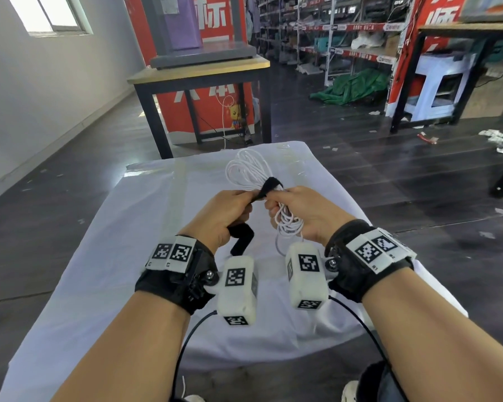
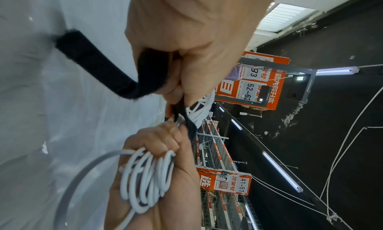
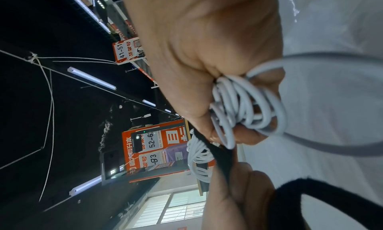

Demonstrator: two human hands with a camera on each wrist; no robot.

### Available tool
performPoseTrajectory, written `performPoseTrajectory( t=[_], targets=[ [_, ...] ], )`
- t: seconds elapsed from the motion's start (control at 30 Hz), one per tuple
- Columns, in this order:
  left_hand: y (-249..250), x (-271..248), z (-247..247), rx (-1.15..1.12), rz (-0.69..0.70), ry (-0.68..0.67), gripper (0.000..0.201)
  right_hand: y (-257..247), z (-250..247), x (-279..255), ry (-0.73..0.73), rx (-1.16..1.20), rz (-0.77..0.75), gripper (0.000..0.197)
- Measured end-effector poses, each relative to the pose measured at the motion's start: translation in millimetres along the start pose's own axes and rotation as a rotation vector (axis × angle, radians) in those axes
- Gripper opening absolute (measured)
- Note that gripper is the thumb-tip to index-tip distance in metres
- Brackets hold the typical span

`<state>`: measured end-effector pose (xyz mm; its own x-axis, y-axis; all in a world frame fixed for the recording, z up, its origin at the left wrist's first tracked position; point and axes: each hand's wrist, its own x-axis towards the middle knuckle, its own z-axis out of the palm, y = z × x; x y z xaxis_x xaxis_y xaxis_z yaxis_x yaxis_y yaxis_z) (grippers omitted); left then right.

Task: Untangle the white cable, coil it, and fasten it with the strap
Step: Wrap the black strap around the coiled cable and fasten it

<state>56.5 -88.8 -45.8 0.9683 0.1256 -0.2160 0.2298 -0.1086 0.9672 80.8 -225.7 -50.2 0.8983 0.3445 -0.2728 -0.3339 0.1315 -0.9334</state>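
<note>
The white cable (image 1: 246, 169) is gathered into a coil held above the white-covered table (image 1: 128, 242). My right hand (image 1: 299, 210) grips the coil at its middle, with loops (image 3: 244, 109) sticking out of the fist toward me. A black strap (image 1: 269, 184) passes over the coil's middle. My left hand (image 1: 230, 210) grips the strap, and its free tail (image 1: 241, 239) hangs below the fist. In the left wrist view the strap (image 2: 99, 66) bends out of the left fist, and the coil (image 2: 145, 181) sits in the right hand (image 2: 157, 151).
A wooden table with black legs (image 1: 201, 74) stands just beyond the covered table. Storage shelves (image 1: 331, 33) and another table (image 1: 462, 33) stand at the back right. Scraps of paper (image 1: 494, 137) litter the dark floor. Black wires (image 1: 183, 352) run from my wrist cameras.
</note>
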Motion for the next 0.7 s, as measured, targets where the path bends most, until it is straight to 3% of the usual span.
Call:
performPoseTrajectory(
  t=[0.17, 0.27, 0.53, 0.63, 0.7],
  targets=[
    [0.2, 0.8, 0.8, 0.068, 0.038, -0.003, 0.015, -0.6, -0.5, -0.1, -0.003, 0.096, 0.023, 0.021],
    [1.4, -0.7, 2.9, 0.124, 0.058, -0.025, 0.014, -1.5, -0.2, -1.4, 0.031, 0.02, -0.016, 0.022],
    [2.0, -2.1, 1.6, -0.067, -0.025, 0.008, 0.02, -4.0, 0.2, -6.9, 0.0, -0.151, -0.089, 0.021],
    [2.3, -1.1, 1.4, -0.043, 0.011, 0.003, 0.032, -4.9, -1.4, -7.8, 0.0, -0.162, -0.091, 0.021],
    [0.8, -0.7, 0.6, -0.011, 0.049, -0.006, 0.023, -6.3, -3.9, -7.9, -0.013, -0.105, -0.049, 0.018]
  ],
)
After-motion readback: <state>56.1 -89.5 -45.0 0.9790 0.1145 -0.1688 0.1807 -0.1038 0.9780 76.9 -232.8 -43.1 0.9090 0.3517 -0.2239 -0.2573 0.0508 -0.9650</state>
